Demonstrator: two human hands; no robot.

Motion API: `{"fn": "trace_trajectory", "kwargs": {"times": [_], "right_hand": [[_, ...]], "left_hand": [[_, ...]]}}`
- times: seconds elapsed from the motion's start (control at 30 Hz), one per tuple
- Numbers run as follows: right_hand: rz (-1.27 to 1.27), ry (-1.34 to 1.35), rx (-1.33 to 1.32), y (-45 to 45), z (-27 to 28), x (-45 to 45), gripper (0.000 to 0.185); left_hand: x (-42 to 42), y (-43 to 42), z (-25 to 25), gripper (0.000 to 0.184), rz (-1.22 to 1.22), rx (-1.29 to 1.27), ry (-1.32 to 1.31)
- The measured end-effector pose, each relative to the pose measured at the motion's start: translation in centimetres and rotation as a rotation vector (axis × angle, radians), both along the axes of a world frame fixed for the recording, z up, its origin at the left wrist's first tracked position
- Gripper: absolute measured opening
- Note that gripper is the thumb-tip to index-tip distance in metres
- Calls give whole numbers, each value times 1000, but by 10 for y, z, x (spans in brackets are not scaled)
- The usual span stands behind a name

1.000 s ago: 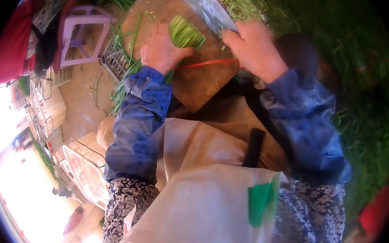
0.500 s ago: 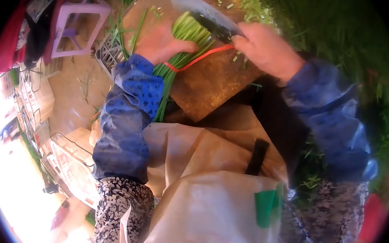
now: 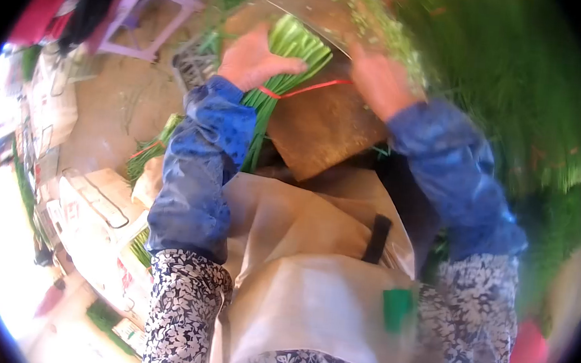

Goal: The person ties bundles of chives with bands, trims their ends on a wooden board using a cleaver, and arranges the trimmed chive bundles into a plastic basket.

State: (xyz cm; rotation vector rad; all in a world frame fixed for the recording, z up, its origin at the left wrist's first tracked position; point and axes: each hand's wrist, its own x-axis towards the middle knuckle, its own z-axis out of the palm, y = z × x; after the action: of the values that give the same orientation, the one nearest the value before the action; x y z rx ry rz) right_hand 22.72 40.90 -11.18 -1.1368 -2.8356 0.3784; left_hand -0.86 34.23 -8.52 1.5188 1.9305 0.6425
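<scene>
My left hand (image 3: 253, 61) is wrapped round a bundle of long green stalks (image 3: 290, 52), its thumb lying across them near the cut ends. A red tie (image 3: 318, 86) goes round the bundle and stretches across to my right hand (image 3: 382, 81). That hand is closed and blurred; a knife blade (image 3: 306, 23), seen nearly edge-on, runs from it to the upper left. Its handle is hidden. Below both hands is a worn brown cutting board (image 3: 325, 133), with chopped green pieces (image 3: 385, 25) along its far right side.
A pale purple stool (image 3: 150, 17) and a grey crate (image 3: 193, 68) stand at the upper left. Heaped greens (image 3: 510, 83) fill the right. Another tied bundle (image 3: 153, 145) lies left of my left sleeve, and a beige apron (image 3: 314, 231) covers my lap.
The view has shifted. The bundle's stalks and red tie show more fully between my hands than at first. The blade has turned nearly edge-on. Another tied bundle has come into view at left.
</scene>
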Motion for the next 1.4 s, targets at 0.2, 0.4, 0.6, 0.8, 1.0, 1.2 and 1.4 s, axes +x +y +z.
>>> {"fn": "trace_trajectory", "kwargs": {"times": [0.2,0.4,0.6,0.8,1.0,1.2,1.4], "right_hand": [[30,93,140,-23,-70,0,46],[109,547,80,-34,36,-37,25],[435,1170,-216,-95,158,-86,15],[531,972,234,-104,181,-119,30],[522,849,315,-114,192,-134,25],[368,711,306,-137,202,-146,21],[427,809,256,-142,202,-156,21]], "left_hand": [[-36,-24,86,78,235,391,-54],[-42,-51,146,84,429,689,-136],[-15,-96,128,92,593,772,-101],[6,-123,125,93,705,872,-295],[-1,-129,132,89,782,811,-112],[-8,-133,119,91,704,922,-219],[-11,-137,112,88,668,1009,-349]]}}
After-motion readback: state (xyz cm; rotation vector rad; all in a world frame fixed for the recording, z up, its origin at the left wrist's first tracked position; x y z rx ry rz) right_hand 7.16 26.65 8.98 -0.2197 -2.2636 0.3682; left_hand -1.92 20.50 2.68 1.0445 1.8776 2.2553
